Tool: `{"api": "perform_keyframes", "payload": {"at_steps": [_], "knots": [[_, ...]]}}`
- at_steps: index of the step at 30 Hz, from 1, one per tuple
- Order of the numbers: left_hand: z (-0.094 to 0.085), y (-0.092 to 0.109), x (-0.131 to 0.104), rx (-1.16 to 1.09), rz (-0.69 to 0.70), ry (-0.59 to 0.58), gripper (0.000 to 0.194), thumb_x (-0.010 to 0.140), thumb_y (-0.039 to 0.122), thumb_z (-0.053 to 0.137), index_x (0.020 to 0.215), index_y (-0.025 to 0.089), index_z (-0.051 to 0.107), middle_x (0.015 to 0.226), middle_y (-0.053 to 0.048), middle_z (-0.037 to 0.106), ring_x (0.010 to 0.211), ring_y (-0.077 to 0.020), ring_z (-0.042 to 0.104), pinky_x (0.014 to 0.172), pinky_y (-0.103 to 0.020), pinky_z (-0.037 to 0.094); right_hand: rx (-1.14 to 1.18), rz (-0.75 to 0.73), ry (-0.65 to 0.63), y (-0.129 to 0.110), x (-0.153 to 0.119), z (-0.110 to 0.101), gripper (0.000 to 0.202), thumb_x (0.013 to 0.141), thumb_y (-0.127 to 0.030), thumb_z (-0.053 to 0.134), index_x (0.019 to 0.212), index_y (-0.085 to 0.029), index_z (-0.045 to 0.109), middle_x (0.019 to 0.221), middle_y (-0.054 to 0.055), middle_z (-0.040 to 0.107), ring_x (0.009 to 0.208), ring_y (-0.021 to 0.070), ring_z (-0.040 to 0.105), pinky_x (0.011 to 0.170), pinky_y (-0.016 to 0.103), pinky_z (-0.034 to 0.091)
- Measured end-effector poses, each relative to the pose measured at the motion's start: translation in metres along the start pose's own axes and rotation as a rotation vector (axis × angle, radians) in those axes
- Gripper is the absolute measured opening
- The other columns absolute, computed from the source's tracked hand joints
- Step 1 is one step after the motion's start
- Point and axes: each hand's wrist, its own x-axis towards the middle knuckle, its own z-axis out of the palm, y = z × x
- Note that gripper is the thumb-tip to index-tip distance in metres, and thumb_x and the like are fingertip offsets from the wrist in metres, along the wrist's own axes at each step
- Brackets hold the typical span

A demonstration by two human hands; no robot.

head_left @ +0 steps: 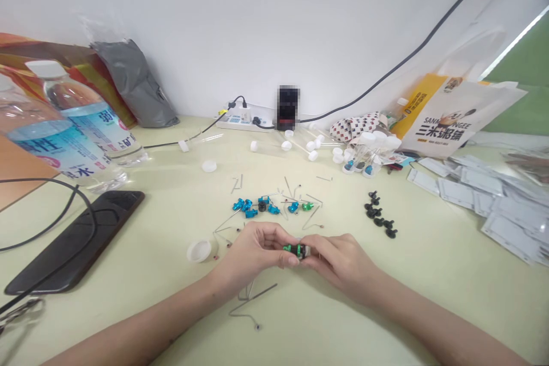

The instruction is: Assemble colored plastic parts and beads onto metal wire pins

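My left hand (pixel 261 249) and my right hand (pixel 338 260) meet at the middle of the table. Between their fingertips is a small green and black part (pixel 295 250), gripped from both sides; a pale piece shows at its right end, partly hidden by my right fingers. Just beyond the hands lie several blue metal parts (pixel 251 213), a black ring-like part (pixel 262 206) and a green part (pixel 307 206). Thin bent metal rods (pixel 225 226) are scattered around them, and more rods (pixel 257 294) lie nearer, below my left hand. A white cap (pixel 199 251) sits left of my left hand.
At left are a black phone (pixel 77 240), water bottles (pixel 92 111) and cables. A power strip (pixel 240 121) stands by the wall. Clear tubes with white caps (pixel 286 146) lie at the back. Small black parts (pixel 378 221), flat white packets (pixel 480 183) and a paper bag (pixel 450 114) are at right.
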Motion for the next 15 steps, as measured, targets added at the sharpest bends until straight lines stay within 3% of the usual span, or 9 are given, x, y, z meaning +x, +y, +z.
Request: {"api": "perform_keyframes", "payload": {"at_steps": [8, 15], "knots": [[0.0002, -0.0009, 0.0002, 0.007, 0.004, 0.007, 0.020, 0.061, 0.017, 0.079, 0.078, 0.014, 0.069, 0.072, -0.003, 0.071, 0.064, -0.0125, 0.062, 0.064, -0.024, 0.047, -0.001, 0.024, 0.003, 0.0017, -0.0012, 0.0018, 0.024, 0.094, -0.037, 0.041, 0.105, -0.018, 0.052, 0.068, 0.000, 0.064, 0.053, 0.0094, 0.057, 0.053, 0.019, 0.038], [-0.0018, -0.0037, 0.0005, 0.009, 0.010, 0.004, 0.020, 0.062, 0.017, 0.079, 0.079, 0.014, 0.070, 0.073, -0.003, 0.071, 0.063, -0.0104, 0.059, 0.062, -0.022, 0.046, -0.039, 0.016, 0.008, 0.0000, 0.0003, -0.0004, 0.020, 0.096, -0.031, 0.038, 0.102, -0.018, 0.051, 0.067, -0.001, 0.064, 0.051, 0.0093, 0.056, 0.051, 0.019, 0.037]]}}
